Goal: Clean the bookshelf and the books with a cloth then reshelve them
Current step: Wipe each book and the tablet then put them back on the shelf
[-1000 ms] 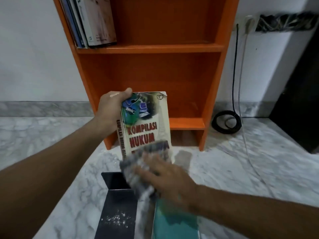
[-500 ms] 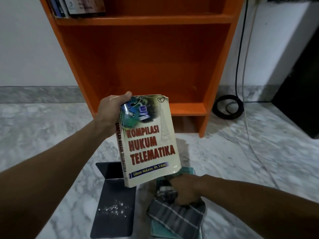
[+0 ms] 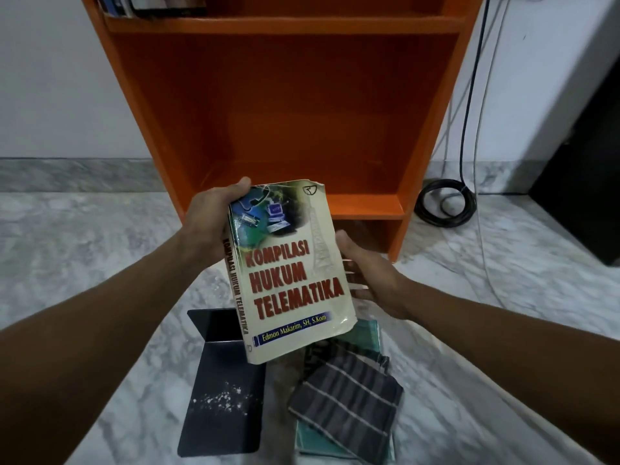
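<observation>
Head view: the left hand (image 3: 209,223) gripped the top left corner of the book "Kompilasi Hukum Telematika" (image 3: 288,273), thumb curled over its upper edge; the other fingers were hidden behind the cover. The book hung tilted in the air before the front edge of the orange bookshelf's (image 3: 302,95) bottom shelf. The right hand (image 3: 372,273) sat at the book's right edge, fingers nearly straight and close together, their tips at the back of the book; whether they bore on it could not be told. On the marble floor (image 3: 84,246) below, a striped grey cloth (image 3: 345,404) lay over a teal book (image 3: 365,333), mostly covering it. Just left stood a black bookend (image 3: 221,397) speckled white, its upright partly hidden by the held book. Books on the upper shelf (image 3: 151,3) were cut off by the frame's top. A black cable coil (image 3: 444,206) lay by the bookshelf's right side.
</observation>
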`<state>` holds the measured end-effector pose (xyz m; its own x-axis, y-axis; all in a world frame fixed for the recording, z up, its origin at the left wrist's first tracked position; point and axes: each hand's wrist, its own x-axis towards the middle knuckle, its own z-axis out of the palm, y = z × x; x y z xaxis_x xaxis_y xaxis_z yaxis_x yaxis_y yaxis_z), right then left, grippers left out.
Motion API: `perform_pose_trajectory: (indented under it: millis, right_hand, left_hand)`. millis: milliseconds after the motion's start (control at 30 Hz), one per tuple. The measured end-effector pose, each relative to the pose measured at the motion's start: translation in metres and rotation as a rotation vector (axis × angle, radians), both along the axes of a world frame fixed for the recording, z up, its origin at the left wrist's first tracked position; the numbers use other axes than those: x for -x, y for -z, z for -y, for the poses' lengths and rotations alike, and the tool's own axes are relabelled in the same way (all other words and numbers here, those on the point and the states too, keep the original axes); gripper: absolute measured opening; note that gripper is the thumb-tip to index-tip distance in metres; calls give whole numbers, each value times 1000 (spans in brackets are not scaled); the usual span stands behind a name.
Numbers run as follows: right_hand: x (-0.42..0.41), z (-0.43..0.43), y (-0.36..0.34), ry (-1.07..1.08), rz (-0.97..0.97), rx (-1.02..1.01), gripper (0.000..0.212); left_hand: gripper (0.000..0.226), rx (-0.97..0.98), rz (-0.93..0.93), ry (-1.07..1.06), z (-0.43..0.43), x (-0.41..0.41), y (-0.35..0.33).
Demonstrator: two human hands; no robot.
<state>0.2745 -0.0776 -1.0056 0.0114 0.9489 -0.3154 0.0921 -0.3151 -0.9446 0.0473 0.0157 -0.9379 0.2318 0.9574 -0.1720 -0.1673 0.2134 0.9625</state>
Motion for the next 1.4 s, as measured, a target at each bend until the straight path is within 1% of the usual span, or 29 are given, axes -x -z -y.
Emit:
perform_pose_trajectory:
  millis: [67,100,167,233,267,367,433,533,600,700,800,867,933,1000,1100,1200,1300,1400]
  right_hand:
    - [19,-3,-17,-61,-54,-59,65]
    - [27,-4,-24,-42,-59,-75,63]
    - [42,-3,-37,51,-62,-123,51]
    - [52,-4,-51,120,-67,-204,40]
    - [56,-4,-61,145,-52,-261,38]
    - [66,-11,-95,221,-5,-426,35]
    - [73,-16,-119,281,-19,-521,33]
    - [77,-24,-150,379,-18,-601,35]
    - [78,-26,-167,381,8,-626,36]
    - [79,-24,-182,294,69,-635,38]
    - [80,-25,-203,98,73,-564,25]
    - [80,-31,-222,-80,196,-483,17]
    - [81,-40,-241,-152,316,-434,17]
    - [86,-51,-260,-114,366,-424,15]
    - [97,-68,-294,-27,377,-431,10]
    - [101,-87,-323,10,420,-417,13]
    - [96,-101,-347,33,436,-420,22]
    - [85,-116,-366,22,424,-447,22]
  left_hand:
    - [60,1,27,24,3,1,-10]
    - [60,-2,36,33,5,2,-16]
    - [64,-31,39,23,9,4,-31]
    - [70,-88,41,-23,11,7,-45]
    - [68,-114,52,-68,12,9,-52]
    - [49,-162,107,-173,28,14,-64]
    - [41,-146,103,-133,50,11,-58]
    - [49,-113,88,-5,76,8,-52]
    - [51,-123,29,64,78,15,-58]
    - [40,-125,-56,131,76,28,-71]
    - [30,-163,-96,122,65,41,-88]
    - [29,-225,-125,65,52,51,-105]
    - [28,-263,-187,22,38,59,-125]
    - [26,-273,-219,12,27,60,-144]
    - [20,-272,-257,-9,16,59,-174]
    - [16,-269,-292,-53,2,52,-202]
    - [19,-274,-311,-109,-11,44,-226]
    - [16,-301,-362,-147,-22,28,-245]
